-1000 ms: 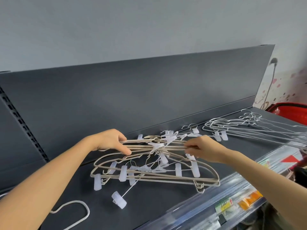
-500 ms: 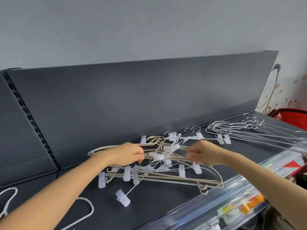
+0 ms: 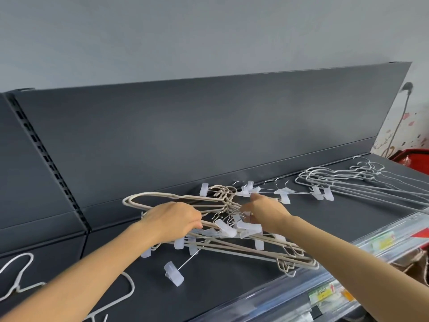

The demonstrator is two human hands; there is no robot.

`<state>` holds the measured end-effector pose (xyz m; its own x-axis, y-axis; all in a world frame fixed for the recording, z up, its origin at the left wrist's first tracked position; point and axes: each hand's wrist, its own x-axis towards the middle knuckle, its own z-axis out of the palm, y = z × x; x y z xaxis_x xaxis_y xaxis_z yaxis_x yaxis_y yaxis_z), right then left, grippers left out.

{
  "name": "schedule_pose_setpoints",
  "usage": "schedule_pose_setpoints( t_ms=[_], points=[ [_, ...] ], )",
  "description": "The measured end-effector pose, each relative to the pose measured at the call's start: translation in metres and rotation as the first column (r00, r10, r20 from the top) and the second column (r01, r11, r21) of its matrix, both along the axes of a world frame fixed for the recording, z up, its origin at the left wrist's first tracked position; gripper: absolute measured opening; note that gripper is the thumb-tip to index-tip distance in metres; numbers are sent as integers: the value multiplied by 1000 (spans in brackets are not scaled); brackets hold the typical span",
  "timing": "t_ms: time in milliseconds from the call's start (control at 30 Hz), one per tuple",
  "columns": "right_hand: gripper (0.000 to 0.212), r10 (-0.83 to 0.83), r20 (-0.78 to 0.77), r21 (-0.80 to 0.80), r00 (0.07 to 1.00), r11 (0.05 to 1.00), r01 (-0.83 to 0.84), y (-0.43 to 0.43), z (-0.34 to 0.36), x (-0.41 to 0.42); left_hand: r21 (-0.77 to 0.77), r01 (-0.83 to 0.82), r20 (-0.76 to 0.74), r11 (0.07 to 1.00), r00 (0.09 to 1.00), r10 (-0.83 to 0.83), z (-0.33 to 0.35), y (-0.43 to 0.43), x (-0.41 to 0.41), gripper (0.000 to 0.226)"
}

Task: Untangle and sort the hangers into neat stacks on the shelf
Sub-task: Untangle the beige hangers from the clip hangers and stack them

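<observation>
A dark grey shelf (image 3: 232, 287) carries a tangle of beige hangers (image 3: 144, 201) with clear plastic clips at its middle. A stack of white wire hangers (image 3: 348, 182) lies to the right, well apart. The left hand (image 3: 171, 219) grips the beige bars with its fingers curled over them. The right hand (image 3: 267, 212) has its fingers bent into the knot of hooks; whether they grasp anything cannot be told. A clear clip (image 3: 173, 274) on a wire juts towards the shelf's front edge.

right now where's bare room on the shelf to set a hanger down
Bare shelf between the clip hangers, the white stack and the front rail; also in front of the beige tangle. Crowded around left hand and right hand.
</observation>
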<state>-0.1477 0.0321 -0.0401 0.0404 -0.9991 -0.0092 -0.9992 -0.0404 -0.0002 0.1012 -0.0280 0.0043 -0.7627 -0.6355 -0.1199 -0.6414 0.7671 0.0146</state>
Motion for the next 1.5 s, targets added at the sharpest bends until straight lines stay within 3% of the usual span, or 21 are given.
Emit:
schedule_pose_setpoints(
  t_ms=[67, 133, 233, 333, 500, 600, 700, 900, 1167, 1333, 1500],
  points=[
    [29, 118, -149, -39, 982, 991, -125, -5, -2, 0, 5, -28, 3, 1000, 1000, 28, -3, 0, 3, 27],
    [32, 195, -169, -23, 966, 979, -202, -9, -5, -4, 12, -50, 16, 999, 999, 50, -2, 1, 5, 27],
    [32, 146, 110, -99, 983, 986, -136, -9, 2, -7, 5, -38, 5, 999, 999, 38, -1, 2, 6, 26],
    [17, 0, 417, -128, 909, 990, 58, -11, 14, -13, -24, -25, 2, 999, 1000, 25, -1, 3, 8, 26],
    [16, -3, 591, -197, 806, 969, 147, -12, 19, -26, -119, 26, -6, 993, 1000, -27, -3, 4, 14, 25],
    [12, 28, 603, -277, 797, 945, 176, -12, 24, -35, -148, 27, -34, 989, 999, -32, -3, 4, 16, 24],
    [12, 5, 663, -246, 749, 946, 211, -12, 29, -44, -203, 51, -37, 978, 998, -59, 1, 8, 16, 25],
    [12, -25, 847, -220, 530, 892, 394, -13, 32, -54, -317, 156, -109, 936, 974, -199, 13, 8, 26, 13],
    [16, 4, 923, -176, 386, 894, 411, -13, 35, -58, -211, 39, 20, 977, 999, -36, 19, 7, 39, 22],
    [20, 20, 966, -146, 259, 868, 476, -13, 39, -61, -188, 16, 9, 982, 1000, -15, 16, 7, 43, 29],
    [22, 16, 975, -138, 224, 829, 543, -12, 37, -58, -191, -23, -6, 981, 1000, 22, 14, 7, 48, 31]
  ],
)
